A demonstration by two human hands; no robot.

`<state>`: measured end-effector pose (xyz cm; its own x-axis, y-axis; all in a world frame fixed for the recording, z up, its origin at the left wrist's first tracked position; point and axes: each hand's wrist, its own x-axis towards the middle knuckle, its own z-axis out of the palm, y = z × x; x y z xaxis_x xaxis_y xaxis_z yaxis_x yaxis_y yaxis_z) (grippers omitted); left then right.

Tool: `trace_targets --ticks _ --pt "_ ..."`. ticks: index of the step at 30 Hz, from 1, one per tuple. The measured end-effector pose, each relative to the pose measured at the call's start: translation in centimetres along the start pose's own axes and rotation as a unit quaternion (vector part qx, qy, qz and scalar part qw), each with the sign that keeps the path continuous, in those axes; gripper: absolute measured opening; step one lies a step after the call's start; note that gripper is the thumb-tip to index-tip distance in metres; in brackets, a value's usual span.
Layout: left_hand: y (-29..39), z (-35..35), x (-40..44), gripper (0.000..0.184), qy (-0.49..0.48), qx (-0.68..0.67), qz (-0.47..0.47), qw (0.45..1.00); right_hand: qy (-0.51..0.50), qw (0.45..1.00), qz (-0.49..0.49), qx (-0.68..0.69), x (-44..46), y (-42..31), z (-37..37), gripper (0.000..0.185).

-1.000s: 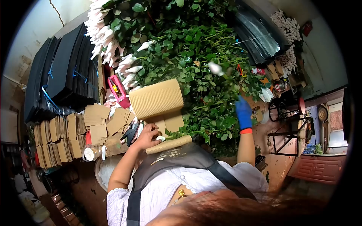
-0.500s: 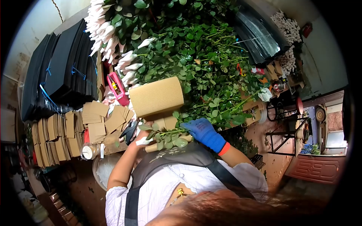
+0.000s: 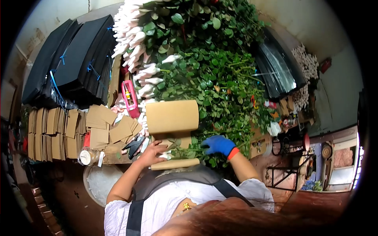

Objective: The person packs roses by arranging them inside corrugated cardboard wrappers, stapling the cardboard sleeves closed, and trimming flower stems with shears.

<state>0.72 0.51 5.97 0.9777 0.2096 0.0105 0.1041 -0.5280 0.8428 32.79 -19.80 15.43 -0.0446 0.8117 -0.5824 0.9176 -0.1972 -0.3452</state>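
My bare left hand (image 3: 153, 152) lies with its fingers spread over the bottom edge of the corrugated cardboard, beside a white-wrapped bud (image 3: 167, 156). The bud's leafy stem (image 3: 189, 152) runs right, towards my gloved right hand (image 3: 216, 145). That hand, in a blue glove, has its fingers apart over the leaves. Beyond both hands is a folded corrugated cardboard (image 3: 172, 117), and its rolled near edge (image 3: 175, 164) rests against my apron. White-wrapped buds (image 3: 147, 80) with leafy stems (image 3: 220, 90) cover the work surface behind.
A pink tool (image 3: 130, 98) and black-handled scissors (image 3: 135, 145) are left of the cardboard. Farther left are cardboard pieces (image 3: 100, 122), a jar (image 3: 86, 156) and black sheets (image 3: 84, 59). Wrapped black sheets (image 3: 278, 65) stand at the back right.
My right hand came in from the far right with a stem, which now lies on the cardboard, and that hand has drawn slightly right. The view has shifted.
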Motion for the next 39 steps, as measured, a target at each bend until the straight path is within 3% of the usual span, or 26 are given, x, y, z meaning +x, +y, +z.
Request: trace_targets --ticks 1,2,3,4,5,6,8,11,14,15,18,21,24,26,28,29,30,32,33,34,36,37,39 --pt "0.0 -0.1 0.1 0.052 -0.005 0.016 0.011 1.0 0.003 1.0 0.013 0.017 0.4 1.3 -2.8 0.047" --pt "0.1 -0.2 0.2 0.05 -0.005 0.012 0.008 1.0 0.06 0.995 0.058 0.057 0.9 1.7 -6.9 0.043" --pt "0.5 -0.5 0.4 0.049 -0.004 0.019 0.014 1.0 0.238 0.969 0.006 0.068 1.3 3.0 -9.8 0.04" --pt "0.7 -0.7 0.5 0.049 -0.003 0.026 0.02 0.999 0.318 0.934 0.117 0.11 2.1 3.3 -13.7 0.033" --pt "0.4 -0.6 0.7 0.05 0.0 0.045 0.036 0.998 0.503 0.861 0.027 0.067 4.4 5.9 -16.0 0.03" --pt "0.3 -0.6 0.8 0.047 -0.001 0.048 0.037 0.998 0.574 0.818 -0.024 -0.008 6.4 7.9 -19.6 0.03" --pt "0.1 -0.8 1.0 0.04 0.002 0.032 0.034 0.999 0.643 0.763 0.003 -0.061 10.7 12.3 -24.6 0.028" --pt "0.2 -0.4 1.4 0.023 0.038 0.07 0.052 0.995 0.538 0.817 0.118 -0.171 14.8 15.8 -29.3 0.033" --pt "0.6 -0.1 1.6 0.016 0.061 0.078 0.042 0.994 0.415 0.82 0.226 -0.324 16.7 14.6 -28.5 0.026" --pt "0.7 0.0 1.6 0.014 0.063 0.071 0.041 0.995 0.413 0.832 0.221 -0.299 17.5 15.7 -28.5 0.03" --pt "0.8 0.7 1.4 0.011 0.078 0.036 0.01 0.996 0.614 0.743 0.059 -0.258 14.4 16.5 -28.5 0.037" --pt "1.0 0.7 1.4 0.01 0.09 0.026 0.014 0.995 0.67 0.688 -0.075 -0.268 7.2 9.0 -28.5 0.047" --pt "1.3 0.4 1.6 0.01 0.089 -0.008 0.018 0.996 0.584 0.748 -0.143 -0.28 1.8 3.5 -26.2 0.056" --pt "0.9 0.6 1.5 0.011 0.083 -0.036 0.003 0.996 0.53 0.798 -0.133 -0.255 -0.9 -0.4 -22.7 0.05" --pt "0.5 0.8 1.3 0.019 0.083 -0.061 -0.002 0.995 0.331 0.912 -0.066 -0.234 -3.0 -1.9 -18.6 0.042" --pt "1.5 0.4 1.1 0.028 0.072 -0.061 -0.11 0.989 0.305 0.932 -0.081 -0.178 -3.3 -1.2 -15.6 0.039" --pt "-0.7 2.1 0.7 0.048 0.065 -0.235 -0.153 0.958 0.279 0.948 -0.096 -0.121 -3.0 0.4 -11.8 0.035" --pt "0.4 1.4 0.9 0.069 0.128 -0.214 -0.13 0.96 0.189 0.975 0.0 -0.114 -1.8 3.1 -4.7 0.032" --pt "-1.4 2.1 0.7 0.087 0.122 -0.143 -0.103 0.977 0.16 0.98 0.024 -0.113 -0.8 4.2 -1.2 0.03" --pt "-1.6 2.5 0.7 0.081 0.149 -0.152 -0.084 0.974 0.13 0.984 0.046 -0.114 0.1 4.9 1.1 0.029" --pt "1.2 0.5 1.2 0.063 0.104 -0.144 -0.117 0.977 0.057 0.991 0.036 -0.118 1.2 4.9 2.3 0.029" --pt "1.2 0.5 1.2 0.057 0.094 -0.13 -0.108 0.981 0.021 0.992 0.03 -0.117 1.2 3.4 1.4 0.03" --pt "1.1 0.4 1.2 0.045 0.072 -0.101 -0.088 0.988 0.044 0.996 0.04 -0.07 -0.3 1.7 -4.5 0.038"
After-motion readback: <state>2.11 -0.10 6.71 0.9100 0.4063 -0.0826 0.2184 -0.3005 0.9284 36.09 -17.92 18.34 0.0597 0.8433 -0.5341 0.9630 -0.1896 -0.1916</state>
